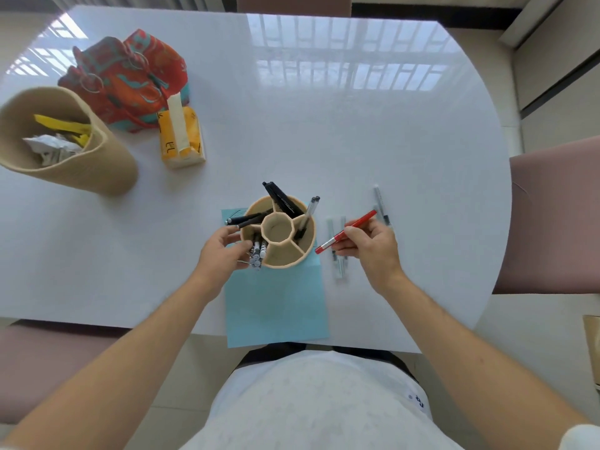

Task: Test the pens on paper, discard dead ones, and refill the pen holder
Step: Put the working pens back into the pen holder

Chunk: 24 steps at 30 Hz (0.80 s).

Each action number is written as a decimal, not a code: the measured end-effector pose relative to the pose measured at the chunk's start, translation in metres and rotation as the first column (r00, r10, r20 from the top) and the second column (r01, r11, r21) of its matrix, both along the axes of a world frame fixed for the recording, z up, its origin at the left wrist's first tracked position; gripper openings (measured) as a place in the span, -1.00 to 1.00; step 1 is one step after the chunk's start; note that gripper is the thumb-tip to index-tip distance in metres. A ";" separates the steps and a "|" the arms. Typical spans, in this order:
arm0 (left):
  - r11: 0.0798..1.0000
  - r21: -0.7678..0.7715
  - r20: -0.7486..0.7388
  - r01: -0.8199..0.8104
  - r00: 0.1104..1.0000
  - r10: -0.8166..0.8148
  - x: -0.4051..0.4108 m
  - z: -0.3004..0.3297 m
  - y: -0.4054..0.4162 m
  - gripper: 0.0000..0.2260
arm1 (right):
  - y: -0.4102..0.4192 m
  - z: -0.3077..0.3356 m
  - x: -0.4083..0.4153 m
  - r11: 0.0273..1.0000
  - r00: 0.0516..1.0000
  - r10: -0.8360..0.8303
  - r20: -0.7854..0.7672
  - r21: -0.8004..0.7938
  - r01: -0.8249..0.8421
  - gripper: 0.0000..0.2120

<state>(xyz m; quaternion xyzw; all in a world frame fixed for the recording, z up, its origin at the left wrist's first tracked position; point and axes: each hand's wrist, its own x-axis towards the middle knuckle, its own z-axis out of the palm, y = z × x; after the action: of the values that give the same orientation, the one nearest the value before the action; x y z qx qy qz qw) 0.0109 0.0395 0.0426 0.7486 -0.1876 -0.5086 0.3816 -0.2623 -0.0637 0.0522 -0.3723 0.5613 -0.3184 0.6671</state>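
Note:
A beige pen holder (305,251) with several compartments stands on a light blue sheet of paper (276,306) in front of me. Black and clear pens stick out of its far, left and near-left compartments. My left hand (224,251) curls against the holder's left wall, fingers by the pens there. My right hand (370,245) pinches a red pen (360,224) held slantwise just right of the holder. Three clear pens (337,258) lie on the white table (357,141) beneath and beyond that hand.
A tall beige bin (107,164) with crumpled paper and yellow scraps stands at the far left. Behind it lie a red patterned bag (130,76) and an orange tissue pack (191,138). Mauve chairs (558,216) stand at the right, left and far sides.

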 end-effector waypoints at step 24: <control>1.000 -0.031 -0.021 -0.004 1.000 0.003 -0.004 -0.004 0.010 -0.64 | -0.025 -0.032 -0.049 0.960 0.746 -0.077 -0.662 -0.251 -0.124 -0.90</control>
<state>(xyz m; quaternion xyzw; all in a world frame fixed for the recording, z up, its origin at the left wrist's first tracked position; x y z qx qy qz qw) 0.0071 0.0499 0.0385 0.7377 -0.1903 -0.5126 0.3961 -0.3113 -0.0887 0.0205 -0.5583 0.7067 -0.2319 0.3676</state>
